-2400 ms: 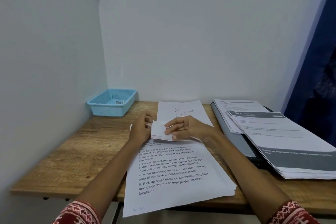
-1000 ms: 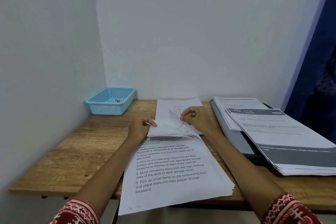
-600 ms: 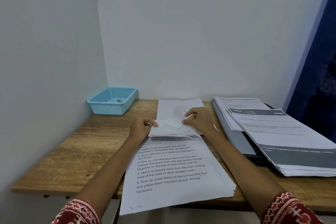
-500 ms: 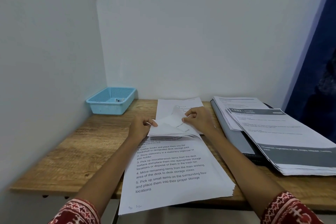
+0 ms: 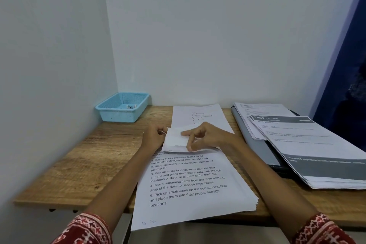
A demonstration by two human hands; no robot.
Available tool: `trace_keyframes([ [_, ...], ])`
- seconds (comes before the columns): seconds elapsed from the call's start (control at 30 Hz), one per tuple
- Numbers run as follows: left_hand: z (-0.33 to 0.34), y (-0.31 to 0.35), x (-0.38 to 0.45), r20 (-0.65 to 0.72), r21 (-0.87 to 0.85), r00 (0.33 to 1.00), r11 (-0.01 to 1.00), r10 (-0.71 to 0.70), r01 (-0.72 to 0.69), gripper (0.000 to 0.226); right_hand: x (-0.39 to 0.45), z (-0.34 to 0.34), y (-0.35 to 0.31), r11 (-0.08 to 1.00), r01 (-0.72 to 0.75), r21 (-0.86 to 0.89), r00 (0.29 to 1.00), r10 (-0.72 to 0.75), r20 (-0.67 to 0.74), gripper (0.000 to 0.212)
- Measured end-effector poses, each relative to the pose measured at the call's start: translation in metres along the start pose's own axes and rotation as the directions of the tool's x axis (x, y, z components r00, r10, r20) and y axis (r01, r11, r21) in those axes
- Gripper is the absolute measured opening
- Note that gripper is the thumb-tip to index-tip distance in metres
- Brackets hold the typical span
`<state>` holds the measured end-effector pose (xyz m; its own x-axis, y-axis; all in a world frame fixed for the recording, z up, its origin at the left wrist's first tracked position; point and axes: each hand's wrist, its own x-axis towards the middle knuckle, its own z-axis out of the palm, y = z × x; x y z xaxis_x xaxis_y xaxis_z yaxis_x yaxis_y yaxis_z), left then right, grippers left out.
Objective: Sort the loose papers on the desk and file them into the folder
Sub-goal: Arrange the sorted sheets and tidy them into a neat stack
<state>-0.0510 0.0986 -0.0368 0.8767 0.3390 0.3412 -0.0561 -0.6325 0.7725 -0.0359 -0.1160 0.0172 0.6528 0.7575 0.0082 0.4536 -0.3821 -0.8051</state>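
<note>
White walls meet in a corner behind a wooden tabletop [image 5: 83,166]. A small blue basket [image 5: 122,107] sits in that corner, at the back left.

A big pile of printed papers [image 5: 190,190] lies in the middle of the tabletop. Its near end hangs over the front edge. The top page has numbered lines of words. Behind this pile lies another sheet with a line drawing [image 5: 198,115] on it.

A small folded white paper [image 5: 176,140] rests on the far end of the big pile. The left hand [image 5: 153,137] holds its left edge, with the fingers curled on it. The right hand [image 5: 206,136] sits on the right side of the small paper. Its fingers are bent, and their tips press down on the paper. I cannot tell if the thumb is under the paper.

A grey folder [image 5: 255,144] lies flat on the right side of the tabletop. Two more piles of pages [image 5: 309,144] lie on top of the folder, and the nearer one has a dark band across it. Both arms wear red patterned sleeves [image 5: 89,230]. A dark blue curtain [image 5: 344,61] hangs at the far right.
</note>
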Motion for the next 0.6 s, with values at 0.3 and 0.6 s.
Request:
trace_keyframes([
  [0.3, 0.002, -0.002, 0.001, 0.027, 0.079, 0.997, 0.994, 0.073, -0.075, 0.049, 0.007, -0.005, 0.013, 0.976, 0.011, 0.218, 0.989, 0.022, -0.149, 0.016],
  [0.6, 0.002, -0.001, 0.001, 0.020, 0.099, 0.996, 0.991, 0.088, -0.090, 0.051, 0.019, -0.013, 0.043, 0.913, -0.405, -0.039, 0.739, 0.302, -0.603, 0.067],
])
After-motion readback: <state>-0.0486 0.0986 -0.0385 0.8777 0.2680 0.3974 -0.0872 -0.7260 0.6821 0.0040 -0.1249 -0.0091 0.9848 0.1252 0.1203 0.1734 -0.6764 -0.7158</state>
